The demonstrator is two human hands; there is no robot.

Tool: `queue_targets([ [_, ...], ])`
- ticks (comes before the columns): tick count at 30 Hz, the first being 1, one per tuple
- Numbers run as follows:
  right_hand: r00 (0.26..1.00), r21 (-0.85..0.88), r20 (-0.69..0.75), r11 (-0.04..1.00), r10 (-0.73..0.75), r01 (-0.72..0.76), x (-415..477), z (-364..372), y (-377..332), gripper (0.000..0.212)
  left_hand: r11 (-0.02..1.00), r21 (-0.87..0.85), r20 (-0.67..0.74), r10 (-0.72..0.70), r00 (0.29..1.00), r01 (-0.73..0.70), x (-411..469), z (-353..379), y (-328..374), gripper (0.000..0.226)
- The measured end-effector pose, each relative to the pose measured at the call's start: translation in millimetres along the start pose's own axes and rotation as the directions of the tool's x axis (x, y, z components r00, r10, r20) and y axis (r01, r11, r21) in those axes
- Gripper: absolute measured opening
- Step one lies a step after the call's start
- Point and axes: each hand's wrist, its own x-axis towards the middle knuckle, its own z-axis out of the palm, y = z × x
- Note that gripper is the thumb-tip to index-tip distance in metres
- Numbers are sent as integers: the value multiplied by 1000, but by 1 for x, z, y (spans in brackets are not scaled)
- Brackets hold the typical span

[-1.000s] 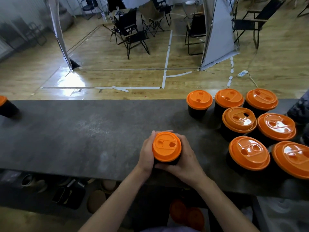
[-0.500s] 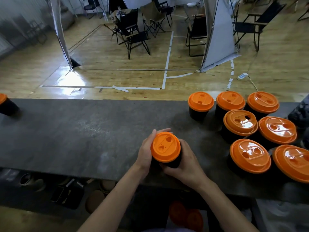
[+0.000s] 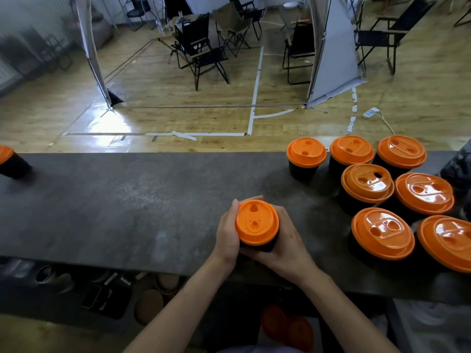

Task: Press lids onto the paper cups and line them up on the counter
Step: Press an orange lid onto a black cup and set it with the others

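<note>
Fingers closed round a lidded cup

Fingers (image 3: 283, 217) of both hands are curled round one black paper cup (image 3: 263, 247), which is gripped by the left hand (image 3: 227, 234) on one side and the right hand (image 3: 289, 242) on the other. An orange lid (image 3: 256, 221) is seated on it. It is held over the near part of the grey counter (image 3: 114, 200); whether its base touches cannot be told. Seven lidded cups (image 3: 367, 183) are clustered at the right, and a lone cup (image 3: 11, 165) is seen far left.
</note>
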Motion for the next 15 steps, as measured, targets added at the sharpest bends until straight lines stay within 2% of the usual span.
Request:
queue_targets([
  [3, 998, -2, -37, 999, 53, -53, -1, 1, 1, 86, 999, -52, -21, -9, 1000, 8, -1, 4, -3, 56],
  [5, 999, -23, -20, 999, 43, -44, -1, -1, 2, 80, 996, -71, 32, -45, 998, 47, 2, -1, 1, 60],
  [8, 1000, -24, 25, 1000, 4, -3, 0, -4, 4, 76, 999, -4, 109, -38, 993, 39, 6, -6, 4, 59],
  [12, 1000, 4, 13, 1000, 21, -21, 0, -1, 2, 87, 999, 28, 26, 34, 999, -34, 1, -5, 0, 55],
  [15, 999, 9, -4, 999, 49, -49, -1, -2, 2, 81, 1000, 13, 58, 22, 998, -23, 4, -4, 3, 52],
])
